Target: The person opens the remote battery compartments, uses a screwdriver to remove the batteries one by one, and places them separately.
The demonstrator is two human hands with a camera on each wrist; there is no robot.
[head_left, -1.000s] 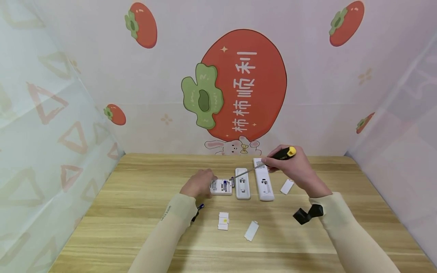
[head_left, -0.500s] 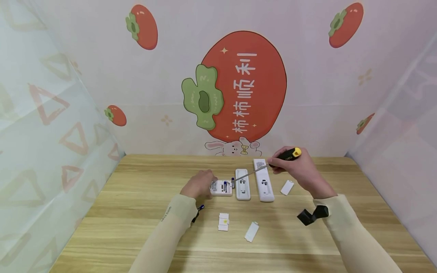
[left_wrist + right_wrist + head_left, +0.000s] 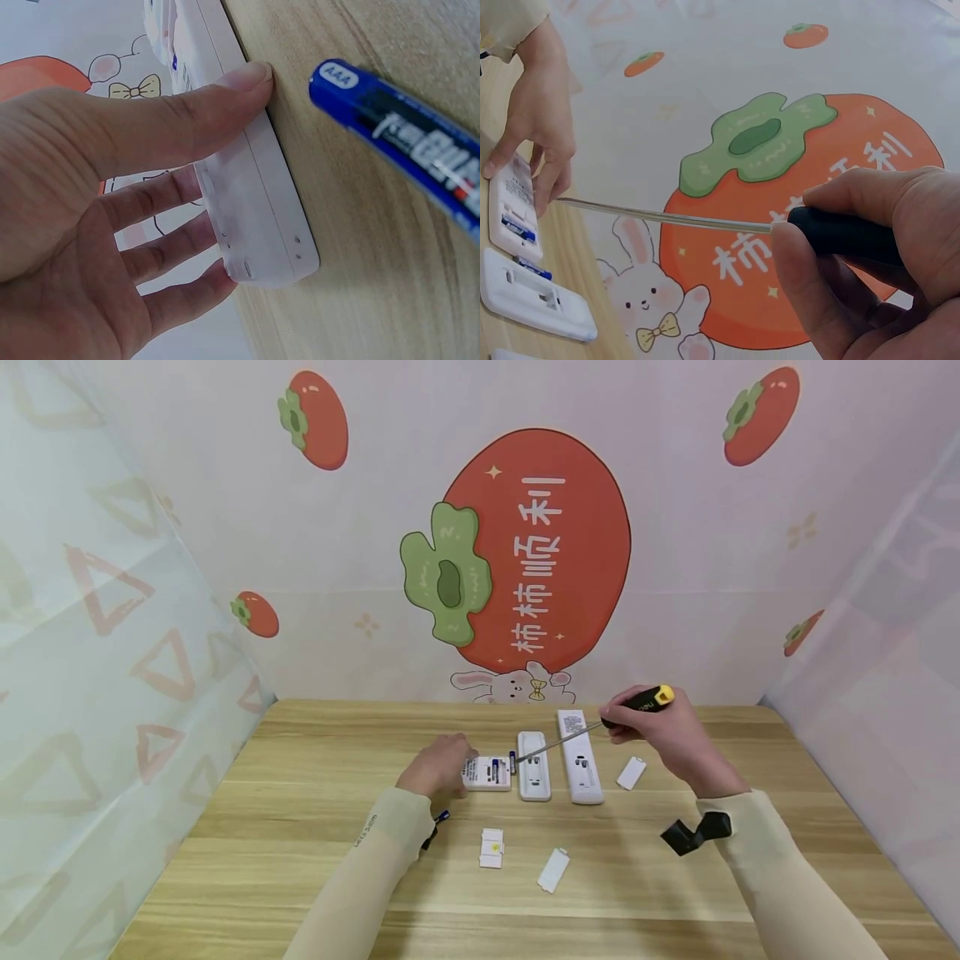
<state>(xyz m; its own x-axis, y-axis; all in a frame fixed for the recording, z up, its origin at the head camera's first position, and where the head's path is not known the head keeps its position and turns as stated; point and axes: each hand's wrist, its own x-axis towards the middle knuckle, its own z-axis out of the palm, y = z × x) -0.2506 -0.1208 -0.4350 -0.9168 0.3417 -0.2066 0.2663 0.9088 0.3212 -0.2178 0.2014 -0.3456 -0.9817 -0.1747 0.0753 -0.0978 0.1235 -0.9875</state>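
Note:
My left hand point(image 3: 438, 766) grips the end of a small white battery-powered device point(image 3: 474, 777), thumb on one side and fingers on the other in the left wrist view. One blue AAA battery point(image 3: 517, 229) sits in its uncovered compartment. Another blue battery point(image 3: 512, 762) lies just outside, between this device and a white remote control point(image 3: 534, 792). My right hand point(image 3: 663, 727) holds a screwdriver point(image 3: 641, 703) by its black and yellow handle. Its thin metal shaft point(image 3: 667, 218) points left, the tip near the loose battery; whether they touch I cannot tell.
A longer white remote control point(image 3: 579, 768) lies further right, its battery compartment uncovered too. White covers lie around: one point(image 3: 632, 772) at right, one point(image 3: 491, 848) and another point(image 3: 553, 870) in front. A AAA battery point(image 3: 405, 135) looms large in the left wrist view.
My right hand has moved right with the screwdriver, drawing its tip from the small device's edge to beyond the loose battery. My left hand stays on the device.

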